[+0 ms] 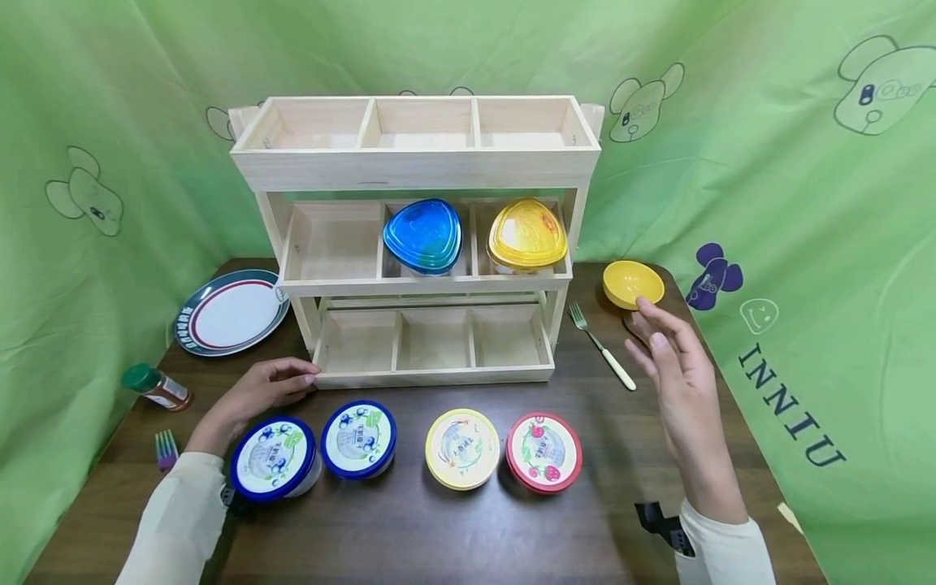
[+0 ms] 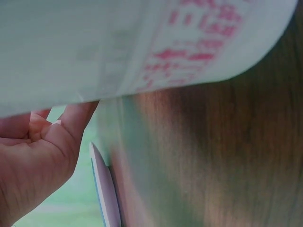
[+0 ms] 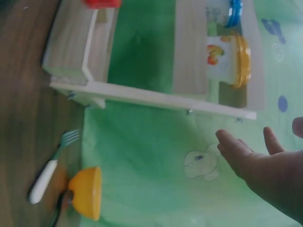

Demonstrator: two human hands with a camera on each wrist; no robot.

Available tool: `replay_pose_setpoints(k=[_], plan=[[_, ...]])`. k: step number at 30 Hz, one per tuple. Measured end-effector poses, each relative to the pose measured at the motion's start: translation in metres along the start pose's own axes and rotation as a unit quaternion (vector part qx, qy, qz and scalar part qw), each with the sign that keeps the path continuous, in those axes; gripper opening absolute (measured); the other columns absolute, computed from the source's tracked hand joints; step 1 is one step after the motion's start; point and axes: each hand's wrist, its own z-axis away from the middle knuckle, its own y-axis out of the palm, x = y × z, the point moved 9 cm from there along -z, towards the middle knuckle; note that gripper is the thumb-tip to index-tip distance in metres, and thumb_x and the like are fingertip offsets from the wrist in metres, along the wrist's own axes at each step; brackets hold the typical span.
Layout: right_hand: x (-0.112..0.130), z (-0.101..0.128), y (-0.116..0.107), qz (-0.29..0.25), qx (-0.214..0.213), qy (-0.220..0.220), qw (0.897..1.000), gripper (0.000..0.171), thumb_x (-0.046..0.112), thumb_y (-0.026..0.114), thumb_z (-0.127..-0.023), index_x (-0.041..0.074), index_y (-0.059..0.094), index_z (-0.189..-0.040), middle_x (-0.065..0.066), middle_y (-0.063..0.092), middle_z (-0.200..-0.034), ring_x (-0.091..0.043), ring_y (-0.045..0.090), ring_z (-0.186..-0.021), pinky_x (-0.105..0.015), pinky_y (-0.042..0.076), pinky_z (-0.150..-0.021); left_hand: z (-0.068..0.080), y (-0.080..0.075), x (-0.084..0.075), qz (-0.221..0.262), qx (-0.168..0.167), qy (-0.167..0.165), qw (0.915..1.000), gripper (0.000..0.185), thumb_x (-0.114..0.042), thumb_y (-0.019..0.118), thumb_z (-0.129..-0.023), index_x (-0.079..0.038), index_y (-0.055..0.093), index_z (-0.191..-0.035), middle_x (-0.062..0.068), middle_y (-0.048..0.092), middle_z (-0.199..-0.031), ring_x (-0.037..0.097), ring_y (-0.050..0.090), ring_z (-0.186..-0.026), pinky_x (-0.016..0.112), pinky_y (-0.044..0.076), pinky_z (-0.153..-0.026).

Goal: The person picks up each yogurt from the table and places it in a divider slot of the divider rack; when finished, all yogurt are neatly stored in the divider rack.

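My left hand [image 1: 265,392] is at the lower left front corner of the wooden three-tier rack [image 1: 415,170], its fingertips right at the corner. In the left wrist view, a white tub with pink print hides part of that hand [image 2: 45,151]. Raised above the table, my right hand [image 1: 683,390] has loosely extended fingers and holds nothing. Two blue-rimmed round tubs [image 1: 274,457] [image 1: 359,439], a yellow-rimmed tub [image 1: 462,449] and a red-rimmed tub [image 1: 544,452] stand before the rack. Its middle tier bears a blue-lidded container [image 1: 424,236] in the centre compartment and a yellow-lidded one [image 1: 528,234] in the right.
Right of the rack are a fork [image 1: 603,347] with a white handle and a yellow bowl [image 1: 633,284]. A dark spoon [image 3: 60,206] lies by the bowl. On the left are a plate [image 1: 234,314], a green-capped spice jar [image 1: 157,387] and a colourful fork [image 1: 166,448]. Green cloth [image 1: 819,244] surrounds the table.
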Motion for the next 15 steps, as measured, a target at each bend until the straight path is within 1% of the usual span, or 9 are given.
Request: replay_pose_setpoints(k=[3,6,11,13,15], plan=[[-0.011,0.007,-0.008,0.007,-0.008,0.02,1.0,0.045,0.019,0.046,-0.118,-0.003,0.048,-0.158,-0.012,0.049,-0.162,-0.019,0.049,-0.149,-0.024,0.051,-0.113,-0.001,0.001,0.001,0.003,0.003,0.002,1.0,0.044,-0.022,0.064,-0.112,0.006,0.06,-0.146,0.026,0.06,-0.145,0.032,0.066,-0.129,0.035,0.061,-0.103],[-0.027,0.021,-0.016,0.003,-0.015,0.046,0.999,0.048,0.021,0.046,-0.118,0.0,0.045,-0.162,-0.012,0.046,-0.164,-0.015,0.049,-0.148,-0.024,0.051,-0.112,-0.001,0.0,0.001,0.006,0.004,0.003,1.0,0.043,-0.021,0.064,-0.112,0.006,0.06,-0.146,0.025,0.061,-0.144,0.029,0.067,-0.128,0.034,0.061,-0.102],[-0.058,0.048,-0.02,-0.031,-0.027,0.087,0.995,0.052,0.021,0.044,-0.119,-0.002,0.038,-0.165,-0.011,0.044,-0.165,-0.011,0.055,-0.14,-0.027,0.052,-0.111,-0.001,-0.001,0.0,0.012,0.006,0.003,0.9999,0.044,-0.024,0.066,-0.111,0.004,0.062,-0.144,0.019,0.065,-0.139,0.022,0.07,-0.123,0.032,0.061,-0.101],[-0.068,0.057,-0.02,-0.036,-0.025,0.095,0.994,0.052,0.02,0.043,-0.119,-0.004,0.036,-0.165,-0.007,0.048,-0.162,-0.01,0.057,-0.139,-0.028,0.052,-0.11,-0.001,-0.001,0.0,0.016,0.007,0.002,0.9998,0.045,-0.025,0.067,-0.111,0.004,0.063,-0.144,0.017,0.066,-0.139,0.021,0.07,-0.124,0.032,0.061,-0.101],[-0.077,0.065,-0.019,-0.03,-0.022,0.106,0.994,0.051,0.02,0.043,-0.119,-0.005,0.037,-0.164,-0.003,0.051,-0.159,-0.009,0.058,-0.138,-0.027,0.052,-0.11,-0.001,-0.001,0.001,0.018,0.009,0.002,0.9998,0.045,-0.025,0.067,-0.111,0.004,0.062,-0.145,0.018,0.065,-0.139,0.022,0.069,-0.125,0.032,0.061,-0.102]])
